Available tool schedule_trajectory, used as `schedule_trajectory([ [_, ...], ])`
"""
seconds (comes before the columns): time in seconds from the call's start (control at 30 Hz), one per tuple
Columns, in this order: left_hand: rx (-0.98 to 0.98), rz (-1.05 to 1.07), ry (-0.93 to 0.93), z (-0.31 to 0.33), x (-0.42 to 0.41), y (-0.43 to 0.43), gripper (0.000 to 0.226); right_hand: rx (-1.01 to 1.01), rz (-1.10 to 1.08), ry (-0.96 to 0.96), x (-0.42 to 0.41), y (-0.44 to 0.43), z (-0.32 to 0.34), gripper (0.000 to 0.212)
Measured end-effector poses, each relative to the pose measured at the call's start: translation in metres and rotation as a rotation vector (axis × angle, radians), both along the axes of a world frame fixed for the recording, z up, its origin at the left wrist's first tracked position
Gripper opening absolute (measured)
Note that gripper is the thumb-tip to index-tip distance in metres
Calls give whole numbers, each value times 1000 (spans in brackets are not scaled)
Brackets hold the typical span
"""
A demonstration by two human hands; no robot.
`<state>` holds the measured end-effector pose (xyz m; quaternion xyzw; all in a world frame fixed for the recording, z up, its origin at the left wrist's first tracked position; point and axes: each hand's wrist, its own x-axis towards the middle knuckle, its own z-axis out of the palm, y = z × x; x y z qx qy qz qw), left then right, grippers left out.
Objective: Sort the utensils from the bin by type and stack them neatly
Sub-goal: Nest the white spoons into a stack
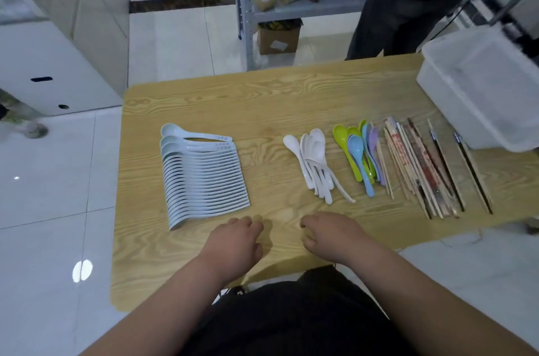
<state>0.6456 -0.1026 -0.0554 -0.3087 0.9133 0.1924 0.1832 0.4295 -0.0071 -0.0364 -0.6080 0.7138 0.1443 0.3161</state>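
A long nested row of pale blue soup spoons point(201, 177) lies on the left of the wooden table point(262, 98). Right of centre sits a small pile of white spoons point(315, 163), then a bunch of green, blue and purple spoons point(357, 154), then a spread of wooden chopsticks point(423, 168). The white plastic bin point(478, 87) stands at the table's right end. My left hand point(236, 241) and my right hand point(329, 234) rest near the front edge, fingers loosely curled, holding nothing, apart from every utensil.
A person in dark trousers point(388, 22) stands beyond the table's far right corner. A grey metal shelf point(291, 8) with boxes and a cardboard box point(278, 37) on the floor stand behind the table. White cabinets point(43, 63) line the left.
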Motion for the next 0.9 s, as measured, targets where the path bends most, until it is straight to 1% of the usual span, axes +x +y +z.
schedule_trajectory([
  [0.13, -3, 44, -45, -9, -40, 2, 39, 4, 17, -34, -49, 0, -7, 41],
  [0.3, 65, 202, -106, -25, -98, 21, 40, -77, -7, -69, -114, 6, -17, 40],
  [0.4, 104, 273, -125, -36, -132, 31, 41, -88, -13, -104, -145, 2, -24, 39],
  [0.47, 140, 353, -112, -38, -148, 37, 40, -101, -44, -137, -158, -4, -28, 35],
  [0.57, 197, 480, -79, -42, -161, 46, 36, -136, -95, -176, -170, -18, -33, 32],
  [0.7, 240, 592, -42, -46, -162, 46, 35, -173, -147, -208, -169, -44, -40, 26],
  [0.8, 280, 681, -13, -44, -162, 33, 34, -157, -173, -211, -162, -60, -51, 24],
  [0.9, 312, 777, 54, -42, -166, 6, 31, -109, -194, -183, -156, -67, -62, 22],
])
